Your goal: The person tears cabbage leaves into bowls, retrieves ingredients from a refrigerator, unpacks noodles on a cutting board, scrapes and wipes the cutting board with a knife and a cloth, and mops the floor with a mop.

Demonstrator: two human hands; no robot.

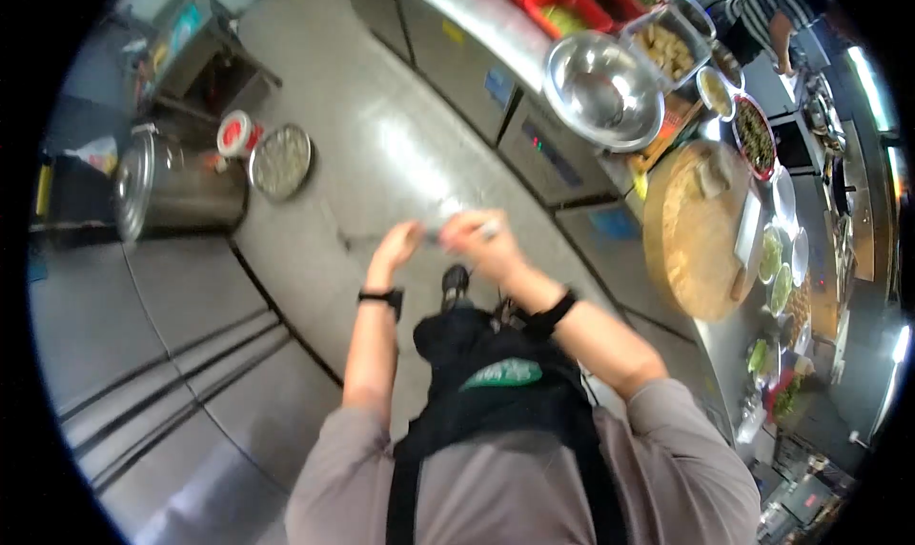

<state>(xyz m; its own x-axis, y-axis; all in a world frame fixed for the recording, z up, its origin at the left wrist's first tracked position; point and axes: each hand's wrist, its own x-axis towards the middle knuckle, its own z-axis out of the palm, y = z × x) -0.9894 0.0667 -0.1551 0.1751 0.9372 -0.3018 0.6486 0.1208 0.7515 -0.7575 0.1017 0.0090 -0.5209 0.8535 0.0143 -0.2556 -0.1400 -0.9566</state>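
Both my hands are raised in front of the black apron [505, 378], over the grey floor. My left hand [398, 243] is blurred, its fingers pointing toward the other hand, and what it holds, if anything, cannot be made out. Close to its right, my right hand [481, 240] has its fingers curled round something small and pale that is too blurred to name. A thin dark shape shows between the two hands. Each wrist wears a black band.
Along the right runs a steel counter with a round chopping board [681, 259], a cleaver [748, 229], a large steel bowl [603, 92] and food trays. At left on the floor stand a large pot [181, 188] and a basin [280, 162]. Another person [777, 16] is at upper right.
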